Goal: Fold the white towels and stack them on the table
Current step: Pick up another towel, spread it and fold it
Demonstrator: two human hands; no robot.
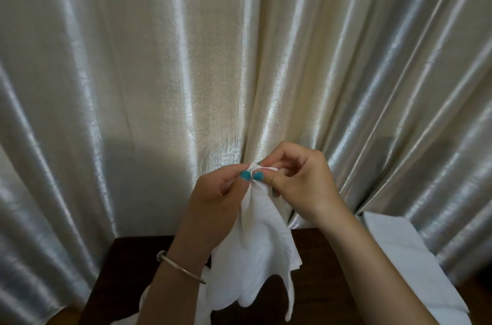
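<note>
- Pinching the top edge of a white towel [262, 253], both hands hold it up in front of a shiny curtain [165, 64], above a dark desk [127, 266]
- The left hand [213, 199] grips the edge between thumb and forefinger; the right hand [300, 186] pinches the same edge just beside it, the two thumb tips almost touching
- The towel hangs bunched and twisted below the pinch, its lower folds dangling over the near part of the desk; whether they touch the surface cannot be told
- More white cloth [415, 258] lies flat at the right edge of the desk, possibly a towel already folded, though that is a guess
- A bangle [181, 268] sits on the left wrist
- The step in hand looks like finding the corners, so the fold itself seems not yet begun
- To do it well, each hand should slide outward along the hem without letting go, until each holds a true corner
- Keeping the edge taut while sliding should let the twist drop out by its own weight
- The cloth is limp and will sag, so a light shake may help before laying it down
- One risk is pinching two layers at once, which would leave a hidden crease
</note>
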